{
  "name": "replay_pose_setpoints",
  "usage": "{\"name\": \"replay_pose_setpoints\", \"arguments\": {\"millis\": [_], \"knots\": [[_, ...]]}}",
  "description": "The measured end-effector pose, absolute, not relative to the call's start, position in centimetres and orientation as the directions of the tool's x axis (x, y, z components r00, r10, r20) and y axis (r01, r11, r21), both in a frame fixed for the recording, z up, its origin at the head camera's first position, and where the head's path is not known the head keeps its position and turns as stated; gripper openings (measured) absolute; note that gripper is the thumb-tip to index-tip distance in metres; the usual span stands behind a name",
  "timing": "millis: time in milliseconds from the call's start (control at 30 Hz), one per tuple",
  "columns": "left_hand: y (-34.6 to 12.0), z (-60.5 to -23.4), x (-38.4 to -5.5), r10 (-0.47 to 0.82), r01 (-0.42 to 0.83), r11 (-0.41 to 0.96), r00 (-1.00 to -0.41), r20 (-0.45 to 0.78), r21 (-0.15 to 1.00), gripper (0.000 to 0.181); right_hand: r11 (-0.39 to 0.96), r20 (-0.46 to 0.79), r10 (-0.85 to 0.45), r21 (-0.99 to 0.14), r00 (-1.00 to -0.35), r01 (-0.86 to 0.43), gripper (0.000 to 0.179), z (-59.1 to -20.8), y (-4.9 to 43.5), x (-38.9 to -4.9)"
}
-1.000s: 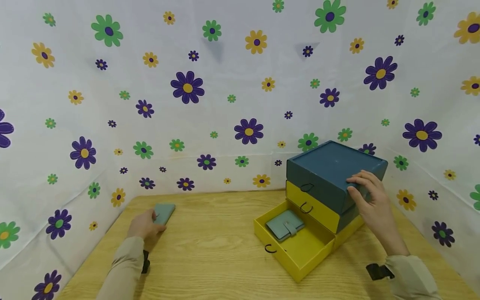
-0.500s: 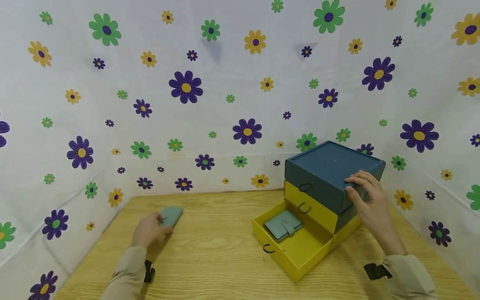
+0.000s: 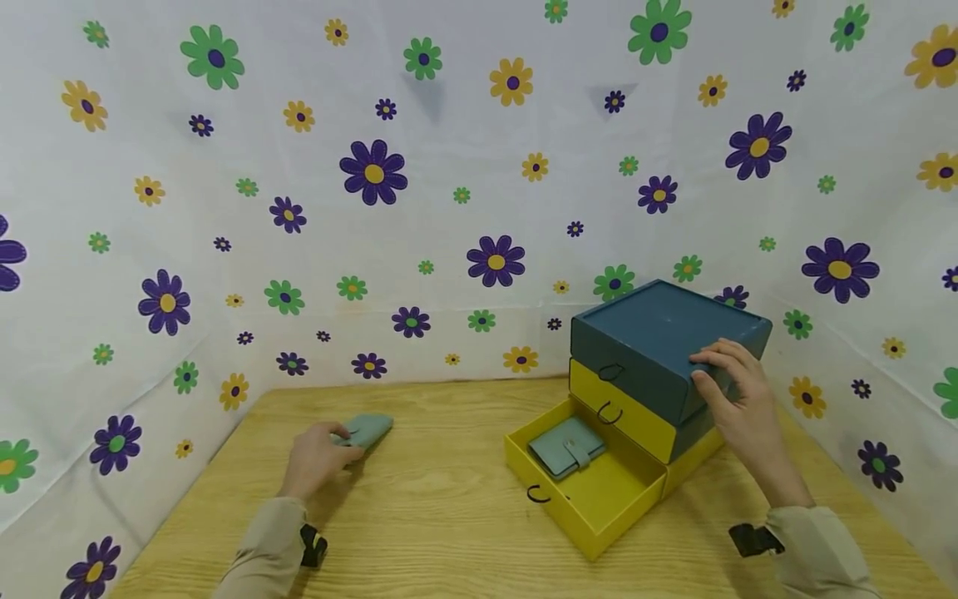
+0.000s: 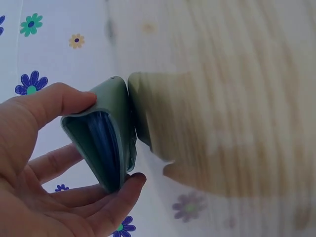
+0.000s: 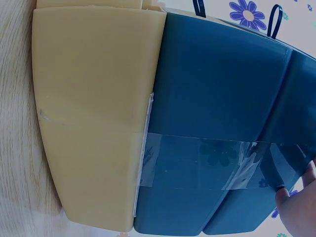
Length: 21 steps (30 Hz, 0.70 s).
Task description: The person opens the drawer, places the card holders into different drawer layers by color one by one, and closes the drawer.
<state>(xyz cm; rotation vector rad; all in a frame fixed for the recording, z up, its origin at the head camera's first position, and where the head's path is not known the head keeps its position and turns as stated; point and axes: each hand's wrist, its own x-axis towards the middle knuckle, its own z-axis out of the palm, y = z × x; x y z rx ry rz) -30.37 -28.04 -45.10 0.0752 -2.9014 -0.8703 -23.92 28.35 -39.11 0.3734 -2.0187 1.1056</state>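
My left hand (image 3: 322,456) pinches a pale green wallet (image 3: 368,430) between thumb and fingers, low over the left part of the table. In the left wrist view this wallet (image 4: 111,133) is seen end-on, its folded covers gaping around dark blue inner sleeves. My right hand (image 3: 741,408) rests against the near right corner of the blue top box (image 3: 666,333) of a drawer stack. At the bottom of the stack a yellow drawer (image 3: 636,528) is pulled out. Inside it lies a second pale green wallet (image 3: 566,448) with a snapped strap.
A middle drawer with a yellow front (image 3: 621,409) is pushed in; each drawer front carries a dark loop handle. Clear tape (image 5: 197,160) runs across the side of the blue boxes. A flowered cloth (image 3: 449,166) hangs behind and beside the wooden table (image 3: 434,516).
My left hand has carried its wallet to the right across the table. The right hand stays on the stack, and the drawer has not moved.
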Motion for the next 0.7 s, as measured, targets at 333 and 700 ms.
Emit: {"name": "replay_pose_setpoints", "arguments": {"millis": [333, 700], "knots": [[-26.9, -45.0, -30.5, -0.073, -0.003, 0.828, -0.992, 0.103, 0.560, 0.042, 0.574, 0.745, 0.101, -0.585, -0.659, -0.574, 0.021, -39.0, 28.2, -23.7], [-26.5, -45.3, -30.9, 0.002, 0.017, 0.878, -0.999, 0.033, 0.479, 0.049, 0.575, 0.740, 0.105, -0.590, -0.665, -0.566, 0.021, -39.0, 28.2, -23.7]]}}
